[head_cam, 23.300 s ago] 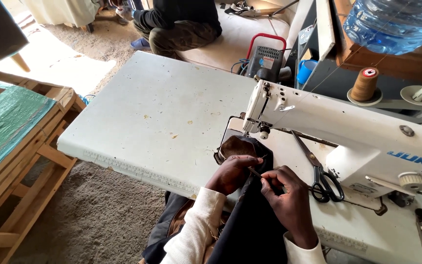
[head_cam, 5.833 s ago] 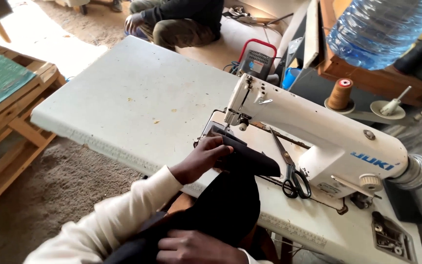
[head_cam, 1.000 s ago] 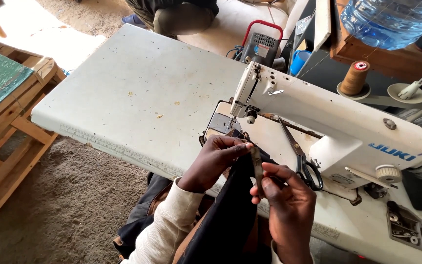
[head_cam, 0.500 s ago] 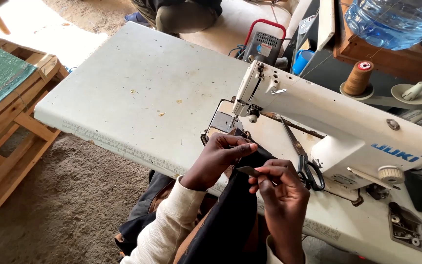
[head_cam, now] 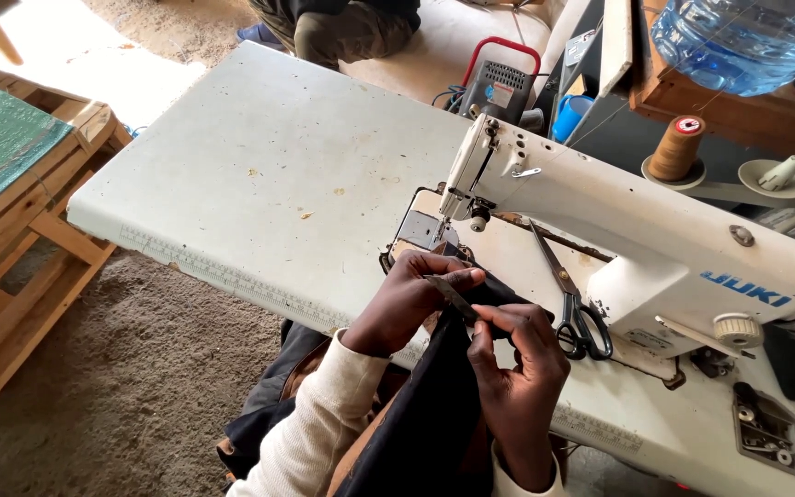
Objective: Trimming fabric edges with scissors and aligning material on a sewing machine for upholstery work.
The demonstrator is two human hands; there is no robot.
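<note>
Both hands are pinched together on one narrow strip of dark fabric (head_cam: 448,387) at the tabletop (head_cam: 259,193) edge, left hand (head_cam: 407,299) and right hand (head_cam: 517,364) clamped on it. Just past them, black scissors (head_cam: 574,308) lie under the white sewing machine (head_cam: 637,230).

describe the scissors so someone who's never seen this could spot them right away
Start at the white sewing machine on the white table. On its bed, under the arm and right of the person's right hand, lie the scissors. They alone have long steel blades and black loop handles.
</note>
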